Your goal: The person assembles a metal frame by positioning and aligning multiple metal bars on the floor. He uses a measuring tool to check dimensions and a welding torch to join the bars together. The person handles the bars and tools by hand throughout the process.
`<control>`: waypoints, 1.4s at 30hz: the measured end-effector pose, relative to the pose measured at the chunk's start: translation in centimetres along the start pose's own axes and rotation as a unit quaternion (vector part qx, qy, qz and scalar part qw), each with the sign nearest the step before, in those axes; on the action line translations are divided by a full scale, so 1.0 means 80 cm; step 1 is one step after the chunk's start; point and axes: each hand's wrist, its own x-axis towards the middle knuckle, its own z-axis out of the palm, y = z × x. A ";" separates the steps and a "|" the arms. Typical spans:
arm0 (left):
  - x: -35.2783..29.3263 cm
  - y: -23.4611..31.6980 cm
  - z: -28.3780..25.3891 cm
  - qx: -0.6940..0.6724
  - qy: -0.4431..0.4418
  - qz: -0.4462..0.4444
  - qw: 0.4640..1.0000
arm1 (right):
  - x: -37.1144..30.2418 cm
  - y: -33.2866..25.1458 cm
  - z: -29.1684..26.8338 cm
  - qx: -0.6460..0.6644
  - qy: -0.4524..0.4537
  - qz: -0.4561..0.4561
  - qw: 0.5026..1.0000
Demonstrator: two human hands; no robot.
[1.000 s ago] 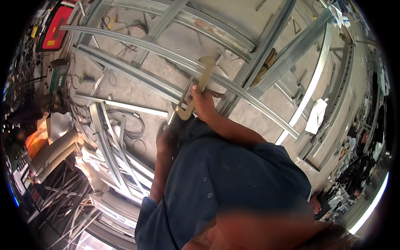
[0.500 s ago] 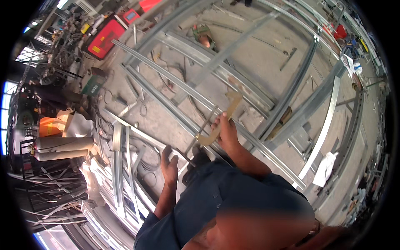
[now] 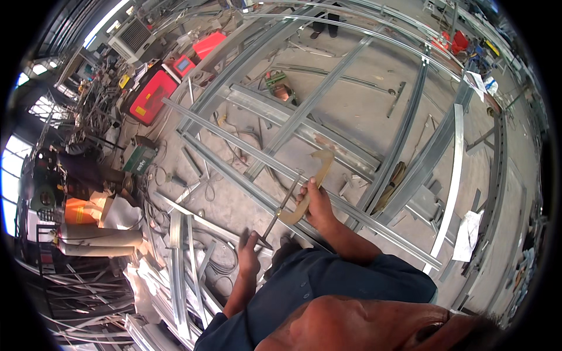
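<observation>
A yellowish C-clamp (image 3: 322, 169) with a long threaded screw hangs over a pair of parallel steel rails (image 3: 246, 149) of a metal frame. My right hand (image 3: 317, 203) is closed around the clamp's curved body. The screw slants down toward me and ends in a thin cross handle (image 3: 266, 242). At that handle is my left hand (image 3: 249, 255), its thumb and fingers against the handle's near end. Part of the left fingers' grip is hard to make out. Whether the clamp's jaws touch the rail cannot be seen.
The welded steel frame (image 3: 336, 73) spreads across the floor ahead. A green-and-copper tool (image 3: 280, 88) lies inside it. Cut metal lengths (image 3: 177, 257) and cables are heaped at left, near a red machine (image 3: 153, 96). Another person's feet (image 3: 325, 27) show at the far side.
My left hand has moved from open and apart to the clamp's cross handle. The right hand still grips the clamp. The view has tilted, showing more of the far side.
</observation>
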 end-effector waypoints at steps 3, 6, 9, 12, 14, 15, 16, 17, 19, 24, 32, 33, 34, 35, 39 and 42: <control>0.034 -0.017 -0.021 -0.167 -0.209 -0.221 0.938 | -0.006 0.002 -0.001 -0.027 -0.005 -0.002 1.000; 0.006 -0.004 0.013 0.236 -0.068 0.204 0.948 | -0.004 0.000 -0.007 -0.001 0.012 -0.028 1.000; 0.000 0.008 -0.016 0.282 -0.241 0.409 0.834 | -0.007 -0.010 -0.014 0.030 0.021 -0.013 0.999; 0.001 -0.014 -0.021 0.013 -0.132 0.234 0.963 | -0.013 -0.015 -0.012 -0.002 0.034 -0.014 0.999; 0.026 -0.024 -0.029 -0.055 -0.043 -0.031 0.997 | -0.014 -0.012 -0.007 -0.019 0.019 -0.022 0.999; 0.036 -0.021 -0.036 -0.103 -0.142 -0.132 0.976 | -0.015 -0.011 -0.006 -0.027 0.011 -0.026 0.999; 0.036 -0.031 -0.035 -0.139 -0.177 -0.125 0.966 | -0.018 -0.011 -0.007 -0.027 0.011 -0.028 0.999; 0.030 -0.026 -0.018 -0.070 -0.163 0.004 0.984 | -0.017 -0.012 -0.007 -0.026 0.011 -0.035 0.999; -0.001 -0.001 0.021 0.077 -0.069 0.290 0.951 | -0.018 -0.010 -0.011 -0.020 0.024 -0.042 0.999; -0.020 0.017 -0.012 0.153 -0.120 0.315 0.929 | -0.006 -0.018 -0.018 -0.014 0.057 -0.062 0.996; 0.041 -0.006 -0.004 -0.110 -0.108 0.079 0.985 | -0.012 -0.014 -0.015 0.022 0.017 -0.038 0.999; 0.036 -0.011 0.001 -0.047 -0.113 0.213 0.969 | -0.015 -0.010 -0.018 0.017 0.016 -0.033 0.999; -0.006 0.034 0.033 0.219 -0.080 0.323 0.917 | -0.012 -0.011 -0.030 0.014 0.034 -0.044 0.998; -0.007 0.027 0.027 0.062 -0.187 0.336 0.921 | -0.011 -0.007 -0.028 0.013 0.039 -0.046 0.998; -0.002 0.018 0.016 0.076 -0.002 0.285 0.955 | -0.017 -0.008 -0.018 0.007 0.043 -0.014 0.999; 0.037 -0.018 -0.012 -0.024 -0.025 -0.051 0.998 | -0.014 -0.005 -0.018 0.017 0.029 -0.016 0.999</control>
